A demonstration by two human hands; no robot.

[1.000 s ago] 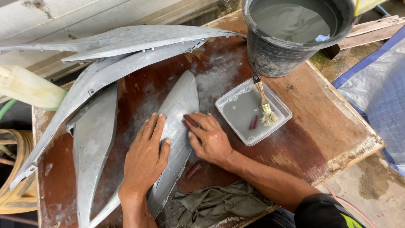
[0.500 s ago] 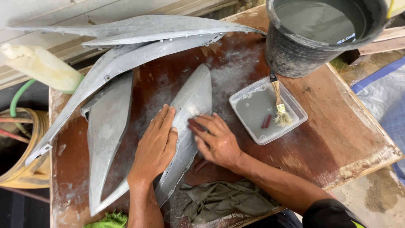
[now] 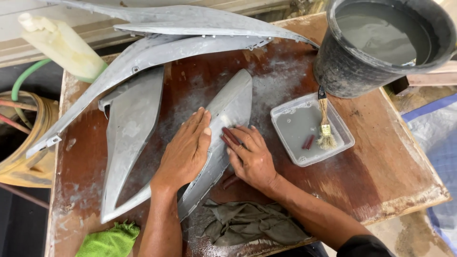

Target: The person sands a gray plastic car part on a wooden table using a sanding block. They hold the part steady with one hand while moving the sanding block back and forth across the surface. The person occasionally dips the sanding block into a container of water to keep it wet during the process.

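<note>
Bare tabletop (image 3: 381, 157) right of tray (image 3: 312, 128); bucket (image 3: 381, 43) blocks beyond

Bare forearms, dusty fingers (image 3: 240, 143), a black sleeve (image 3: 364, 246) on the right arm.

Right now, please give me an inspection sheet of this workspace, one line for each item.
Surface: wooden table, wet, with grey residue.
Job's things: grey pointed panel; dark red strip pressed on it.
Clutter: more grey panels, tray with brush, bucket, grey rag, green cloth, pale bottle.
Hands: left hand flat on panel; right hand on strip.
Cables: green hose.
Surroundings: blue tarp.
</note>
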